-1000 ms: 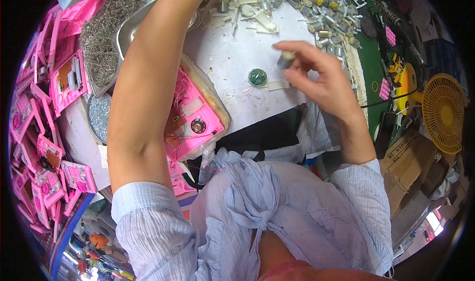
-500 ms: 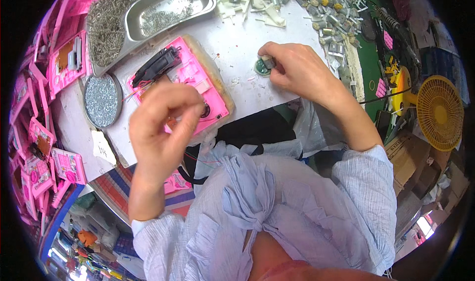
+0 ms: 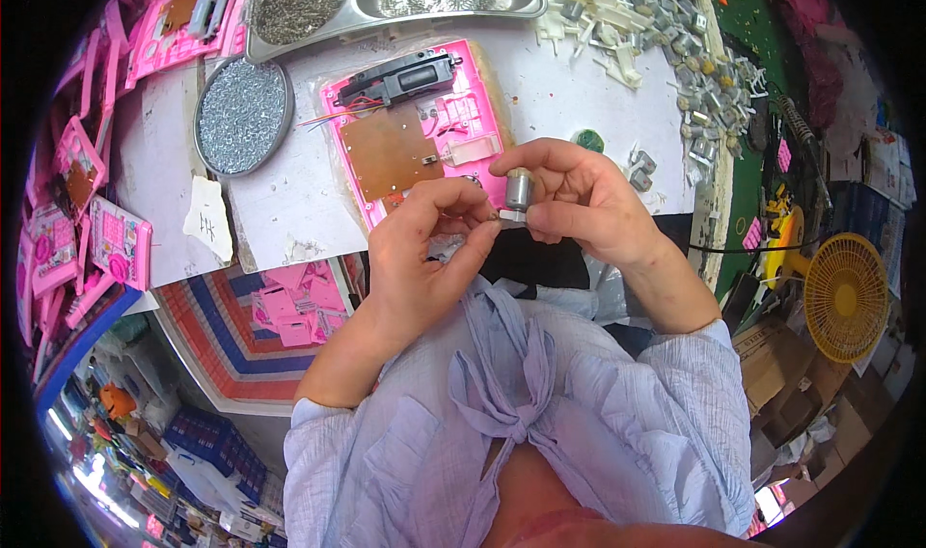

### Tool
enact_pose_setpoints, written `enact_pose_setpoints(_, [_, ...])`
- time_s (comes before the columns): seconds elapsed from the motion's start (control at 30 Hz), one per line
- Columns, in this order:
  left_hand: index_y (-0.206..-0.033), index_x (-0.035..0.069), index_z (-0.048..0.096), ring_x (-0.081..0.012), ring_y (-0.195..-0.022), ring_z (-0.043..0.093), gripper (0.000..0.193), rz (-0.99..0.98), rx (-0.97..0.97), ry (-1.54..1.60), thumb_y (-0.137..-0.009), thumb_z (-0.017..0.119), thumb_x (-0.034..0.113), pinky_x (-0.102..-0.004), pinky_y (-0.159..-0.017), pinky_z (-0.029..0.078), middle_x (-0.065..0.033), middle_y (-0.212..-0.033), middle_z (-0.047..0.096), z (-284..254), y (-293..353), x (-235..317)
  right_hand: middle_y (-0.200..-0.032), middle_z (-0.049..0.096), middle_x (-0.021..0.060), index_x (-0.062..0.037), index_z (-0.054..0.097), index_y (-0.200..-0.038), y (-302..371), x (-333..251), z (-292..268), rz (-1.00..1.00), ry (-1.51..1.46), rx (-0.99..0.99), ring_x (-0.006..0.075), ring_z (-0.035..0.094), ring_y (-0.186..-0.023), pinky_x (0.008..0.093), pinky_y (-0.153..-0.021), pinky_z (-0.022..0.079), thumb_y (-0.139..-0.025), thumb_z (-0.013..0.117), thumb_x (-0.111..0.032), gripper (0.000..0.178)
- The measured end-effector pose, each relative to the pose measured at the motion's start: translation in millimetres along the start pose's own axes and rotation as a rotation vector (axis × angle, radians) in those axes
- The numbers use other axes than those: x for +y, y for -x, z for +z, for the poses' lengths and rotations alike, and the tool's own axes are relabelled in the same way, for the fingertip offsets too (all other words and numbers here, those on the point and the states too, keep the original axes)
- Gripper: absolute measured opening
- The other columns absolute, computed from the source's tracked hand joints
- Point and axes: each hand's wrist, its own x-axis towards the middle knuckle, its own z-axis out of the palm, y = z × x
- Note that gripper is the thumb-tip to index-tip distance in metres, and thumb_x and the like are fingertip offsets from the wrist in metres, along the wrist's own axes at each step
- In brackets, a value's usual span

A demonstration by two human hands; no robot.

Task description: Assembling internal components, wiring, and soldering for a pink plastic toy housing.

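In my right hand (image 3: 603, 201) is a small silver motor (image 3: 519, 191), gripped between thumb and fingers, with a little white piece (image 3: 512, 215) at its lower end. My left hand (image 3: 424, 239) has thumb and forefinger pinched together beside that white piece; what they hold, if anything, is too small to name. Both hands are over the near right edge of an open pink plastic toy shell (image 3: 489, 104). Inside the shell are a brown circuit board (image 3: 391, 152), a black battery holder (image 3: 405, 77) with thin coloured wires, and a whitish block (image 3: 473, 150).
A green round lump (image 3: 588, 141) and loose motors (image 3: 640, 170) lie right of the shell. Behind stand a dish of screws (image 3: 243, 114), a metal tray (image 3: 434, 13), and heaps of white parts and motors (image 3: 699, 75). Pink shells (image 3: 121, 239) crowd the left; a yellow fan (image 3: 844, 297) is right.
My right hand has lifted the motor from the green lump and brought it left, toward me. My left hand has moved right to meet it. The view has shifted, showing more of the shell.
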Motion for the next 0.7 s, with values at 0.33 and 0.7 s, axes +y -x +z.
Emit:
enact_pose_setpoints(0.33, [-0.110, -0.001, 0.061, -0.0140, -0.086, 0.070, 0.029, 0.002, 0.039, 0.108, -0.085, 0.074, -0.005, -0.0271, -0.077, 0.059, -0.0092, -0.095, 0.069, 3, 2, -1, -0.082, 0.064, -0.0003, 0.0015, 0.057, -0.134, -2, 5, 3, -0.101, 0.338, 0.055, 0.0068, 0.059, -0.069, 0.0202, -0.062, 0.047, -0.082, 0.076, -0.004, 0.056])
enact_pose_setpoints(0.7, [-0.096, 0.001, 0.065, -0.0292, -0.083, 0.071, 0.024, 0.427, 0.060, -0.262, -0.077, 0.075, -0.008, -0.0358, -0.074, 0.056, -0.0146, -0.096, 0.071, -12, -6, 0, -0.086, 0.070, 0.0086, -0.0040, 0.071, -0.103, -6, -16, 12, -0.557, 1.005, 0.065, 0.0196, 0.065, -0.070, 0.0317, -0.061, 0.051, -0.073, 0.085, -0.008, 0.033])
